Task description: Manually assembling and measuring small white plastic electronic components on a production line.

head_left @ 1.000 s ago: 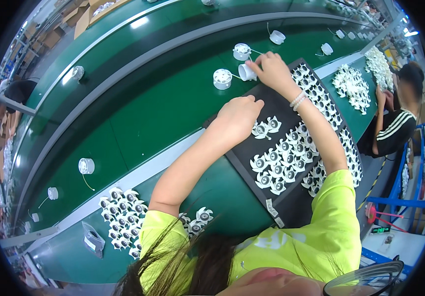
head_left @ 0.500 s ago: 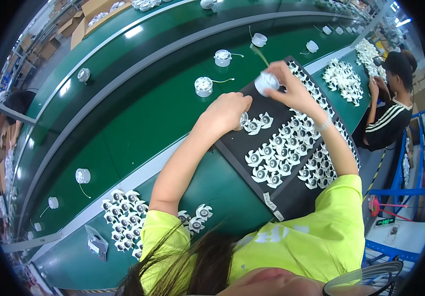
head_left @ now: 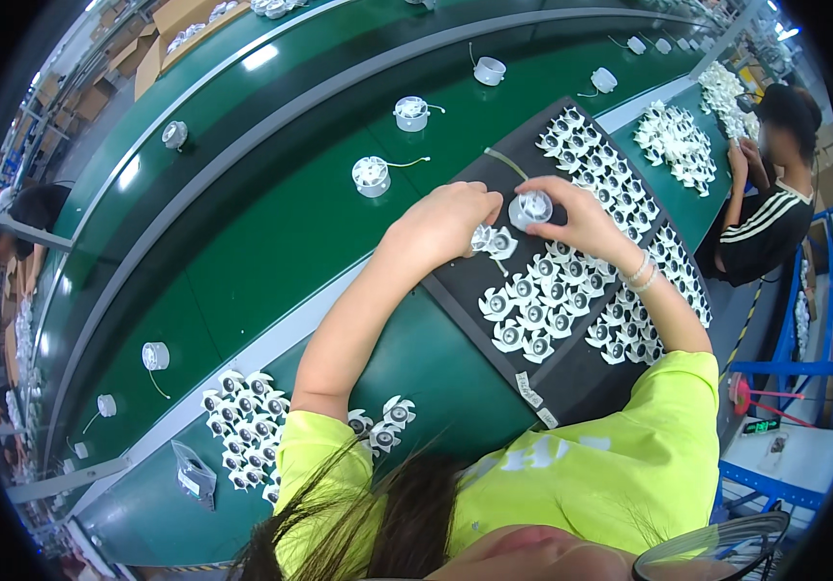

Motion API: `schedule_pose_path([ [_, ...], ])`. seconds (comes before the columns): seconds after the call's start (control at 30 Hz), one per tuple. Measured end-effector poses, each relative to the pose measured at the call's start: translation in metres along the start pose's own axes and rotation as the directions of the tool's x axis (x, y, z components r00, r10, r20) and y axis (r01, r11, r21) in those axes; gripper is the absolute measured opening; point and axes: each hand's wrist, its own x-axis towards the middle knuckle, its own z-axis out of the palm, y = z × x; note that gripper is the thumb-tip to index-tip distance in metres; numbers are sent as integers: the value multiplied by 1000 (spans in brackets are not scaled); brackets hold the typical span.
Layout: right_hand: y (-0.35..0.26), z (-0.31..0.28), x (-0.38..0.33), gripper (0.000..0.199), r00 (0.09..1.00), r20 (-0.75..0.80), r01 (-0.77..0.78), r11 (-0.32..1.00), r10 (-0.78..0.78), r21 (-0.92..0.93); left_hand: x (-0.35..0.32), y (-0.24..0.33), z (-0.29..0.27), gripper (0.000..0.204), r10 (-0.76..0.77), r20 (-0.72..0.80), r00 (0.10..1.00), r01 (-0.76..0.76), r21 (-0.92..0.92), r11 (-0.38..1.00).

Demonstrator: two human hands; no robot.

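Note:
My right hand (head_left: pixel 586 221) grips a white round fan housing (head_left: pixel 530 209) between thumb and fingers, its open face up. A pale wire (head_left: pixel 505 163) trails from the housing toward the far side. Just to the left, my left hand (head_left: pixel 450 221) is closed, its fingertips on a white fan impeller (head_left: pixel 481 238) that they partly hide. Another impeller (head_left: pixel 501 244) lies right beside it. Both hands are above a black board (head_left: pixel 469 295), where many white impellers with dark round centres (head_left: pixel 535 314) lie in rows.
Beyond the board runs a green conveyor belt (head_left: pixel 232 261) carrying several wired housings, one of them a white housing (head_left: pixel 371 177). More impellers (head_left: pixel 245 421) and a small plastic bag (head_left: pixel 194 474) rest at left. A co-worker (head_left: pixel 774 194) stands at right beside a white heap of parts (head_left: pixel 676 145).
My right hand has brought the housing nearer and down, close to my left hand. Housings on the belt have shifted left. My left hand has hardly moved.

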Motion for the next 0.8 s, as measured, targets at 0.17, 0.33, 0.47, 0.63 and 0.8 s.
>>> schedule_pose_path([
  [0.17,-7,5,-1,61,997,75,-25,998,29,-61,-6,10,10,41,17,-86,996,-14,32,999],
  [0.33,11,4,40,59,987,-133,77,989,-94,-129,-5,12,13,33,25,-129,991,-17,69,998],
  [0.47,12,2,109,61,972,-233,1,997,-19,-79,-5,12,16,27,33,-151,988,-23,73,997],
  [0.63,20,45,184,65,883,-357,89,856,-304,-509,-4,10,23,23,53,-209,977,-40,65,997],
  [0.8,0,92,225,67,873,-53,393,763,-485,-513,2,11,34,21,46,-241,969,-33,58,998],
])
